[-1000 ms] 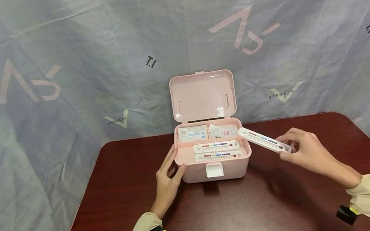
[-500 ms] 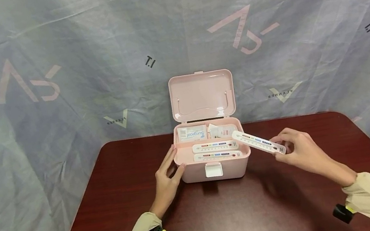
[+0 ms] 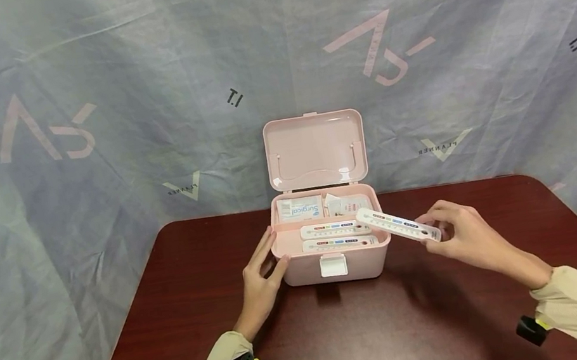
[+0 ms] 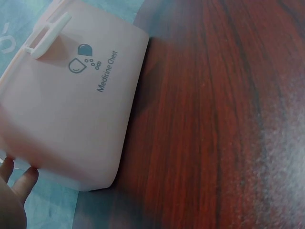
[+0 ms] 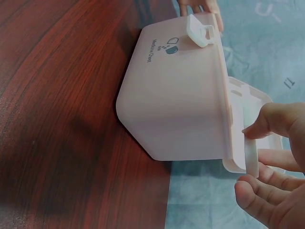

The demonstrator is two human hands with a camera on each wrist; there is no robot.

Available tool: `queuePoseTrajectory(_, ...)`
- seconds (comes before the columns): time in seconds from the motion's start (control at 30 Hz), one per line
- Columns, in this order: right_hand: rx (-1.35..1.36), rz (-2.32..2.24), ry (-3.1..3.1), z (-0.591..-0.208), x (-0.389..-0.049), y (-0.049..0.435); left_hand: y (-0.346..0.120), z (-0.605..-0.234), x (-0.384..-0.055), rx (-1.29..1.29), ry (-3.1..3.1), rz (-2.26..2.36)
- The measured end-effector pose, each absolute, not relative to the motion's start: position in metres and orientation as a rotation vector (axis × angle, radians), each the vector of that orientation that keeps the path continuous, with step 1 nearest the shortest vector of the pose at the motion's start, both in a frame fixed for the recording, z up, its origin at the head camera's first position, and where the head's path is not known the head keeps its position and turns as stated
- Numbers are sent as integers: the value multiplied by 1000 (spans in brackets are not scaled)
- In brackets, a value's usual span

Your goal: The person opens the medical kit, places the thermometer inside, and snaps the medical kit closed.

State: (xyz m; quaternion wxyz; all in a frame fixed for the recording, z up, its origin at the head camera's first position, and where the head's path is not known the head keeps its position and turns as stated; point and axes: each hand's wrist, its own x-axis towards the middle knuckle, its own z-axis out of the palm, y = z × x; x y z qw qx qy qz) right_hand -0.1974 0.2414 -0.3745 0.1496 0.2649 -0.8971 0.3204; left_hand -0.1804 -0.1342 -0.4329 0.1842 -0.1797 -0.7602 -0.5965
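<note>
A pink medicine chest [image 3: 364, 266] stands with its lid [image 3: 316, 149] raised. My left hand [image 3: 260, 284] touches its left side, fingers stretched along the wall and thumb near the front corner. In my right hand [image 3: 466, 235], thumb and fingers pinch the right end of a white thermometer [image 3: 397, 225]; its far end slants over the chest's right rim. Two similar cards, a rear thermometer [image 3: 332, 229] and a front thermometer [image 3: 334, 242], lie in the front compartment. The right wrist view shows the held thermometer [image 5: 251, 155] edge-on between thumb and fingers.
Behind a divider, the chest holds a packet [image 3: 299, 209] marked "Surgical" and a clear packet [image 3: 347, 203] beside it. A white latch [image 3: 334, 265] hangs on the front. The dark red table [image 3: 342, 351] ends at a grey printed cloth [image 3: 192, 94].
My right hand has moved left, bringing the thermometer from beside the chest to over its right rim. The left hand has stayed at the chest's side.
</note>
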Motion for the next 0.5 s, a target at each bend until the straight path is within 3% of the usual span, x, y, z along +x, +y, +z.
queuePoseTrajectory(0.5, 838, 918, -2625, -372, -205, 235, -134, -432, -180, -494, -2147, -1703)
